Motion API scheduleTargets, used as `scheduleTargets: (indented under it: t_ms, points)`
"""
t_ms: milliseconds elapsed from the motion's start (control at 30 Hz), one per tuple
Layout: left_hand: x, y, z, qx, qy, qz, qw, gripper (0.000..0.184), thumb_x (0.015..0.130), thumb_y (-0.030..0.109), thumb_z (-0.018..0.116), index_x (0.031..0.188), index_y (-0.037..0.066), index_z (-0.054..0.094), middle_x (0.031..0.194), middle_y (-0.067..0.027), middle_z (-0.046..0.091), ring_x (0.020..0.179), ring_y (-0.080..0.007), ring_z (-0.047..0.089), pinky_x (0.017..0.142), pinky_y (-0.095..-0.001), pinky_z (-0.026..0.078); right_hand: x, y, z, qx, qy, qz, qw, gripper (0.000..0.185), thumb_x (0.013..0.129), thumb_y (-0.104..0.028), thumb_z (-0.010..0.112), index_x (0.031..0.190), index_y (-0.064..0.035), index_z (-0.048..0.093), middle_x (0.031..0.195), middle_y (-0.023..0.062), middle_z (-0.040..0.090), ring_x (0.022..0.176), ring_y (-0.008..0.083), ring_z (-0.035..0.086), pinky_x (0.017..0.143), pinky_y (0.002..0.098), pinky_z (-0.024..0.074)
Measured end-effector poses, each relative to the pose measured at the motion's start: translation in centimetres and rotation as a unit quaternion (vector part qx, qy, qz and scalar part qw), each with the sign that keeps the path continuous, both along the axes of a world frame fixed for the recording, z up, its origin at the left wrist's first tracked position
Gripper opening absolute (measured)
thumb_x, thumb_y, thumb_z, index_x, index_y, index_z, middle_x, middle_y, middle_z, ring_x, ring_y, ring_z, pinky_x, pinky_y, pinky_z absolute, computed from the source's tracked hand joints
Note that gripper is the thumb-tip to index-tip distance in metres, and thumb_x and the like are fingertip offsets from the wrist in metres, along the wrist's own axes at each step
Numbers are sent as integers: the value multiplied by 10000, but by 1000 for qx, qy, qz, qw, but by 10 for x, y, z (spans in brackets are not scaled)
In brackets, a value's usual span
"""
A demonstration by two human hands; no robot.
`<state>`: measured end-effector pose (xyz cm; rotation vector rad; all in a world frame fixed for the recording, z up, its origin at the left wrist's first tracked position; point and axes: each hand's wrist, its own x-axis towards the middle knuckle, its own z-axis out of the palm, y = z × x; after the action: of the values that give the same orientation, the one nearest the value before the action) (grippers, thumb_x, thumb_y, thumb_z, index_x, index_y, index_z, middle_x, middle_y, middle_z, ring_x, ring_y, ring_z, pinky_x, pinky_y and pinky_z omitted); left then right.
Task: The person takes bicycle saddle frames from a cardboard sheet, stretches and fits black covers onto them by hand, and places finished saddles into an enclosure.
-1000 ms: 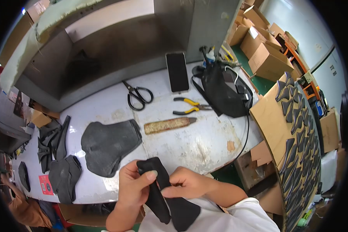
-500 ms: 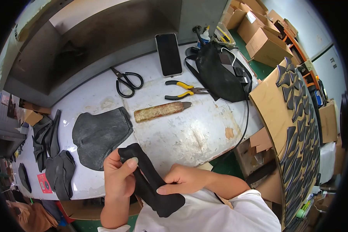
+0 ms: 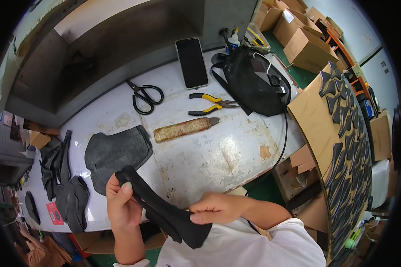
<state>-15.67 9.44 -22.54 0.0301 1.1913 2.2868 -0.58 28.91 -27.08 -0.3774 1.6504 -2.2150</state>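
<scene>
A soft black piece of leather or cloth, folded double [image 3: 158,196], stretches between my two hands over the near table edge. Its upper left end is pinched by my left hand [image 3: 124,202], thumb on top. My right hand [image 3: 216,209] grips the lower right end between thumb and curled fingers. Just beyond my left hand lies a stack of dark grey leather-like pieces [image 3: 116,153]. A wrapped-handle knife [image 3: 185,130] rests farther off on the worn white table [image 3: 200,164].
Black-handled scissors [image 3: 145,97], yellow-black pliers [image 3: 211,104], a phone [image 3: 191,63] and a black bag [image 3: 251,84] with a cable lie toward the back. More dark pieces [image 3: 71,202] sit at left. On the right stands a board [image 3: 305,104] covered with shaped dark parts.
My left hand has moved left and slightly down, drawing the black piece out longer and straighter. My right hand has shifted slightly right and keeps its grip.
</scene>
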Motion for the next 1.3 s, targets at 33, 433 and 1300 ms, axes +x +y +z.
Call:
scheduleTargets:
  t_ms: [33, 433, 1300]
  points:
    - [0, -2, -1, 23, -6, -15, 1000, 178, 849, 66, 686, 997, -7, 618, 846, -124, 689, 668, -211, 680, 616, -323, 578, 0, -4, -1, -41, -22, -31, 998, 429, 1018, -351, 542, 769, -7, 477, 624, -5, 412, 591, 102, 349, 543, 286, 335]
    - [32, 27, 16, 59, -23, -154, 986, 232, 893, 177, 695, 946, -5, 561, 938, -85, 578, 862, -176, 603, 776, -300, 525, -38, -17, 57, 126, 144, -356, 915, 193, 812, -83, 777, 917, 37, 670, 846, 99, 652, 733, 158, 626, 646, 279, 481]
    - [27, 4, 15, -159, 223, -191, 943, 316, 989, 213, 556, 761, -6, 554, 638, -11, 547, 584, -83, 464, 521, -269, 374, -46, -27, 49, -288, -113, -284, 908, 132, 910, -33, 666, 1009, 54, 662, 904, 111, 696, 795, 171, 669, 726, 311, 554]
